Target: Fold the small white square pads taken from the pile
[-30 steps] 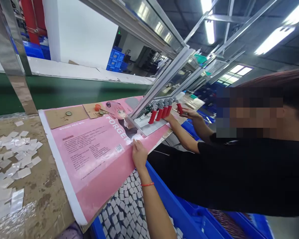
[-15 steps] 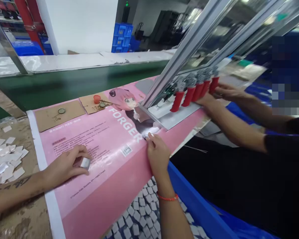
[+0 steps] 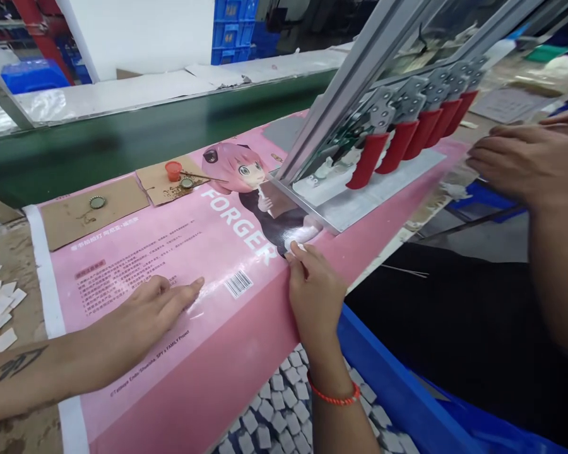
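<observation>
my left hand (image 3: 142,315) flat, released, on pink poster (image 3: 137,252) left of barcode (image 3: 238,284) | my right hand (image 3: 315,293) fingertips touching white packet (image 3: 303,234), just beyond them at metal plate (image 3: 360,208) near corner | pinch: cannot tell

White wall (image 3: 137,31) behind a green conveyor belt (image 3: 123,148), blue crates (image 3: 231,25) beyond.

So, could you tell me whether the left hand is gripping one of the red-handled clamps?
No, the left hand lies flat on the pink poster, well apart from the red-handled clamps.
</observation>
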{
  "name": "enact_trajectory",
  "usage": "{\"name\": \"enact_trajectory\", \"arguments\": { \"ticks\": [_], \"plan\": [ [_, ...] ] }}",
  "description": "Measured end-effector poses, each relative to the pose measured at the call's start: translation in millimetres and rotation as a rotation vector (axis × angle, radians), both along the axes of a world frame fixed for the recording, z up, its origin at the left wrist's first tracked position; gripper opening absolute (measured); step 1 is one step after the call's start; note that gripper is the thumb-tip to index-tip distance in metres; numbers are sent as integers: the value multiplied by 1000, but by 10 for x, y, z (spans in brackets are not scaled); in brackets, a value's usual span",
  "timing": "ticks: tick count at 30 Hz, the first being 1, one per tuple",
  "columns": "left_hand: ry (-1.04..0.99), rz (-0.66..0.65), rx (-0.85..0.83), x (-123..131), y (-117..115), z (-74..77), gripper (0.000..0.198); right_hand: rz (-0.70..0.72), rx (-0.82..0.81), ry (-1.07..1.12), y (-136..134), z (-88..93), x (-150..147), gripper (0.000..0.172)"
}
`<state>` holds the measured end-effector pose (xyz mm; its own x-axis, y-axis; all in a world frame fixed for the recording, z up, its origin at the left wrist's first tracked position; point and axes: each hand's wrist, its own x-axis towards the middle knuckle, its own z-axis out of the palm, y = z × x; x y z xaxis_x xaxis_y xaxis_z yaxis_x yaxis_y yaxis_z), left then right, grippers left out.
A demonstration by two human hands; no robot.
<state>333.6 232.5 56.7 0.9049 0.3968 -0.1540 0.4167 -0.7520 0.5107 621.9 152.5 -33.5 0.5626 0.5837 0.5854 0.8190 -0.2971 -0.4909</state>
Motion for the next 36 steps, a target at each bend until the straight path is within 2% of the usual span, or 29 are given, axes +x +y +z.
{"name": "enact_trajectory", "arguments": {
  "ticks": [5,8,12,16,21,24,28,29,32,36],
  "plan": [
    [-50,140,55,-57,113,-67,54,3,-4,19,-6,24,-6,40],
    [-85,38,42,-112,214,-115,50,7,-4,31,-10,36,-9,39],
    [-177,-155,120,-107,255,-135,31,16,-10,45,-13,43,-14,37],
    [-240,-162,70,-164,276,-159,23,32,11,71,-12,52,-18,36],
    [-286,-264,61,-258,328,-210,20,23,5,72,-12,54,-12,35],
    [-291,-224,24,-258,295,-235,21,26,-2,57,-16,57,-20,36],
    [-310,-110,-68,-227,234,-215,10,8,13,45,-3,68,-32,39],
    [-325,-91,-70,-204,239,-207,10,0,13,44,7,66,-29,39],
    [-379,-40,-50,-17,293,-234,29,-7,-13,29,27,41,-8,38],
    [-374,39,10,599,288,-381,31,51,20,-31,-70,-36,6,43]
  ]
}}
